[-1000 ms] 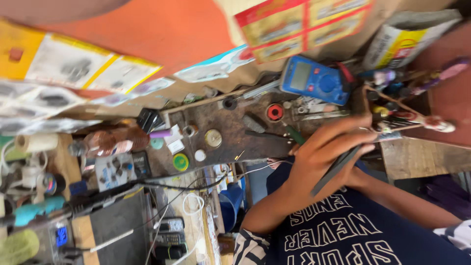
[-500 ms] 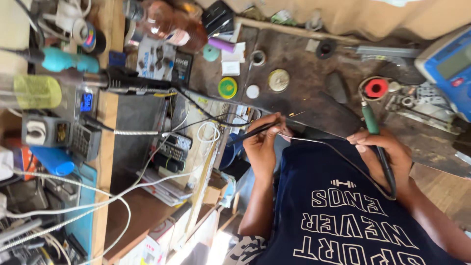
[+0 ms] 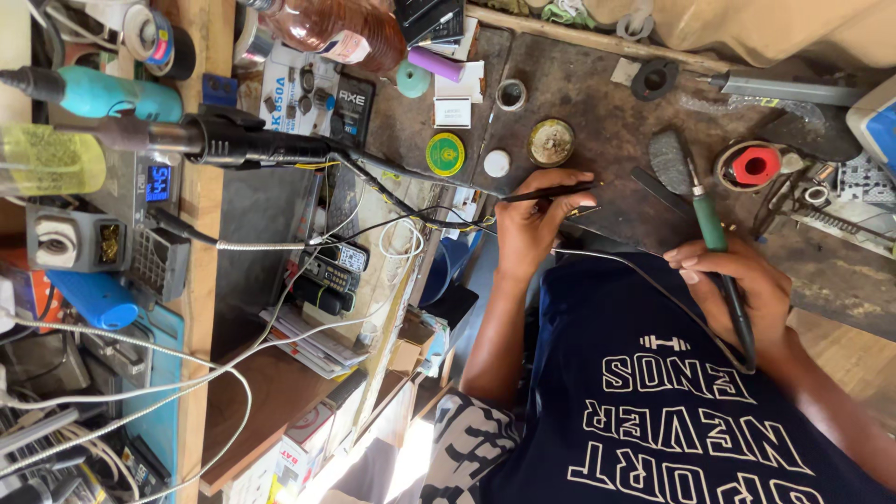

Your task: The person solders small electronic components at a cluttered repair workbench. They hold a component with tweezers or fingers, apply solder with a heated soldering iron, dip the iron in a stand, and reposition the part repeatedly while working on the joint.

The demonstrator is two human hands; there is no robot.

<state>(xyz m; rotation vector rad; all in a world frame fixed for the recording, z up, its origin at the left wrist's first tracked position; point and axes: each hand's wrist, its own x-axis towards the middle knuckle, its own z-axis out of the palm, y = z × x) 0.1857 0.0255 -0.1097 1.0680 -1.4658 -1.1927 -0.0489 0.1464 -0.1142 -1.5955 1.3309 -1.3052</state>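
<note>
Broadly, the dark, stained wooden workbench top (image 3: 597, 103) runs across the upper part of the view, with the person's dark blue shirt (image 3: 653, 411) below it and both hands resting at the bench's near edge. The right hand (image 3: 747, 285) is clenched around a green-handled soldering iron (image 3: 709, 219) in a pen-like grip. The iron's long axis runs away from the body, and its thin metal tip points up the frame beside a grey mesh pad (image 3: 665, 161). Its black cord passes back through the palm toward the shirt. The left hand (image 3: 527, 229) lies well apart from the right, on the left side of the view, and grasps a pair of slim black tweezers (image 3: 551, 193) between thumb and fingers. The tweezers' long axis lies crosswise, near level with the bench edge, with the points aimed toward the iron's side. The two tools thus stand roughly at right angles, with a stretch of bare bench between the tweezer points and the iron's tip. A small pale metal piece (image 3: 583, 212) sits just below the tweezer points, nearer the left hand; whether it is gripped cannot be told. A thin white wire (image 3: 616, 261) trails from the left hand across the shirt. A round brass tin (image 3: 552, 142) stands just beyond the left hand. A red spool in a dark ring (image 3: 754, 165) sits beyond the right hand.
</note>
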